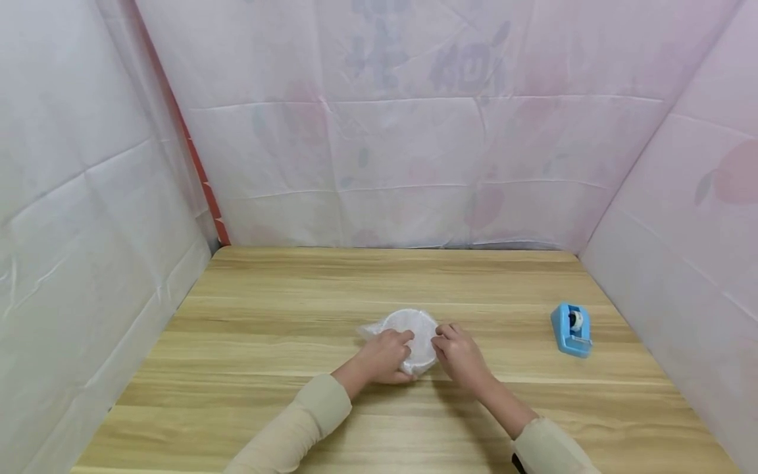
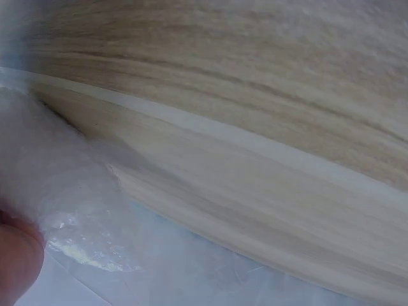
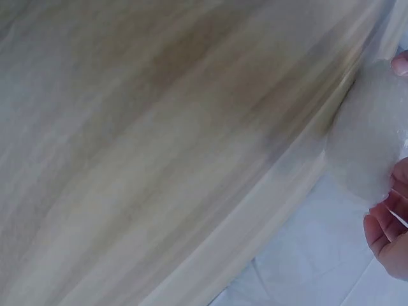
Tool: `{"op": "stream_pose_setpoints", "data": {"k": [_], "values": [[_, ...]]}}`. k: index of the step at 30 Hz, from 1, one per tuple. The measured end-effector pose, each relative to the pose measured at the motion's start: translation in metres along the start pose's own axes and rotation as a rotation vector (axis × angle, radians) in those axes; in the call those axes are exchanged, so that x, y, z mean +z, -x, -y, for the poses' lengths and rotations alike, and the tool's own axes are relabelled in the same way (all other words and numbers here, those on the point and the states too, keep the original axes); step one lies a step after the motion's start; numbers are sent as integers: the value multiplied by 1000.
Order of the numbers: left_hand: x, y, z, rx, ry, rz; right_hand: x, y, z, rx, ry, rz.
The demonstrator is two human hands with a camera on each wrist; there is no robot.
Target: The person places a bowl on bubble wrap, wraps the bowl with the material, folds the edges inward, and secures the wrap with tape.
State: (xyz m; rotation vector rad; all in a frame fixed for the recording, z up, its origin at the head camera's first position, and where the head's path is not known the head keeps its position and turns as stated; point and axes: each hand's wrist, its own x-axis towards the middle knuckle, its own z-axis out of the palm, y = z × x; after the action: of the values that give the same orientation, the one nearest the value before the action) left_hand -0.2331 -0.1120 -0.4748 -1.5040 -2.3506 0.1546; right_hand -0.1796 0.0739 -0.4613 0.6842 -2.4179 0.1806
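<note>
A white, round, bowl-like thing (image 1: 422, 327) lies on the wooden table, covered in clear, crinkled plastic wrap that looks like bubble wrap (image 2: 80, 210). From its left side my left hand (image 1: 383, 355) holds it, fingers bent over the top and thumb low at the near edge. On the opposite rim my right hand (image 1: 460, 359) pinches the edge of the wrap between thumb and fingertips. A loose corner of wrap (image 1: 370, 328) sticks out at the far left. In the right wrist view the wrapped thing (image 3: 363, 134) shows a rounded side, with right-hand fingers (image 3: 376, 236) at its edge.
A blue tape dispenser (image 1: 572, 330) with a roll of tape stands on the right of the wooden table (image 1: 284, 283). Pale printed sheets (image 1: 414, 151) hang as walls behind and on both sides. A red strip (image 1: 201, 178) runs down the back left corner.
</note>
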Motion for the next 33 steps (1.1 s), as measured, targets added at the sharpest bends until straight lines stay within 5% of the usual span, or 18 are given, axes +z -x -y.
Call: {"op": "stream_pose_setpoints", "data": {"k": [4,8,11,19,23,33], "values": [[-2,1,2,10,20,12,-10,0,-3,92,-146,90],[-5,0,3,14,53,47,-22,5,-12,413,-423,122],[-6,-1,3,14,72,71,-28,14,-23,615,-515,40],[-4,-2,4,25,88,86,-49,37,-56,1023,-451,-176],[-3,-2,4,26,86,92,-57,49,-76,1161,-390,-258],[-3,-1,4,31,82,95,-68,88,-113,1457,-386,-257]]}}
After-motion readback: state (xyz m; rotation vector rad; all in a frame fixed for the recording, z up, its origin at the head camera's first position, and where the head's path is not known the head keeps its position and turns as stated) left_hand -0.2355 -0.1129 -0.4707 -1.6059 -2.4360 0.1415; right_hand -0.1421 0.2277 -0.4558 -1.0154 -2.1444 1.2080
